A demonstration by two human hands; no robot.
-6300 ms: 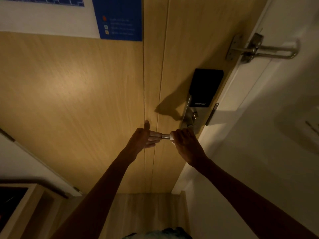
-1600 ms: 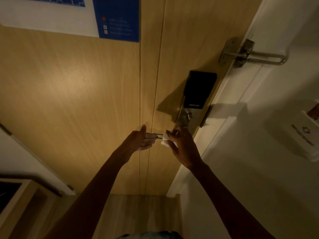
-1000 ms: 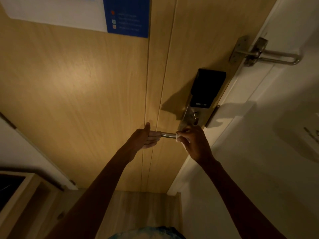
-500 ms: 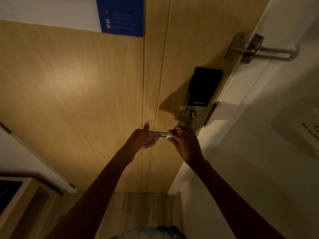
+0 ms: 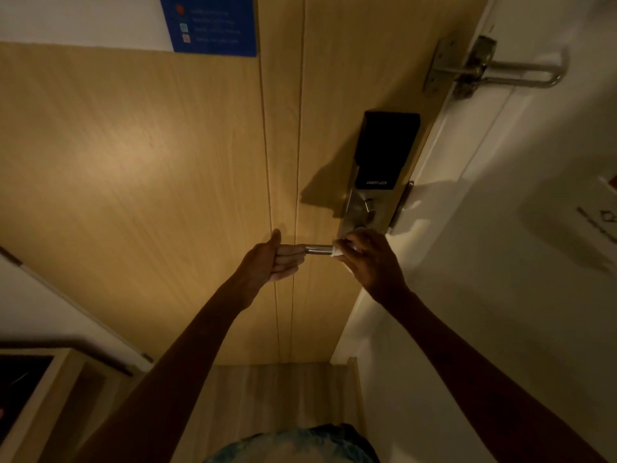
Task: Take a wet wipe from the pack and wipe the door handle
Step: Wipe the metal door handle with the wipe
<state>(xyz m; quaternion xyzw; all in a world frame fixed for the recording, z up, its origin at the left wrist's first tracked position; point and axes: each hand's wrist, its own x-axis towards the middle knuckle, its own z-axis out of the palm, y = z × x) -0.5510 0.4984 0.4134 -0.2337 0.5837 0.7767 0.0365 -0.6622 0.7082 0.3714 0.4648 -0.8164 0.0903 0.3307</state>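
Observation:
A metal lever door handle (image 5: pixel 319 250) juts left from the lock plate on a wooden door (image 5: pixel 167 162). My right hand (image 5: pixel 369 259) is closed around the handle near the plate, with a white wet wipe (image 5: pixel 338 252) bunched under its fingers. The fingertips of my left hand (image 5: pixel 273 260) rest flat against the free end of the handle, thumb up, holding nothing. The wipe pack is not in view.
A black smart lock box (image 5: pixel 384 148) sits above the handle on the lock plate (image 5: pixel 359 212). Higher right is a metal swing-bar latch (image 5: pixel 494 70) across to the white frame. A blue notice (image 5: pixel 213 25) hangs at top. A wooden cabinet (image 5: pixel 43 396) stands lower left.
My right hand with the wipe has slid right along the handle toward the lock plate, baring more of the metal bar. The left hand has stayed at the handle's end.

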